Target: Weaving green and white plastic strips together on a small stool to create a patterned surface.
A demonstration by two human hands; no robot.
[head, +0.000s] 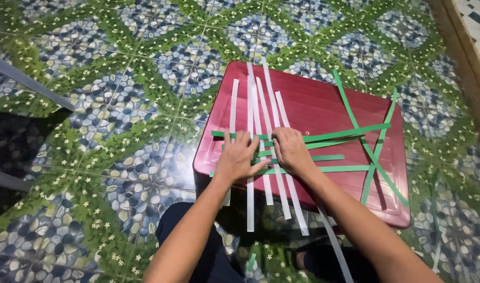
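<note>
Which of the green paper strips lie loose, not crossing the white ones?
The green strips at the red board's right end: they cross only each other, clear of both hands; the rest run sideways through the white strips.

Both hands press flat on the crossing of white strips (253, 112) and green strips (329, 137), so the near-left of the red bench (313, 107) is crowded; its far middle lies bare; loose green strips cross the right side; the tiled floor (119, 105) left of it is open; a grey bar (27, 81) slants at far left.
</note>
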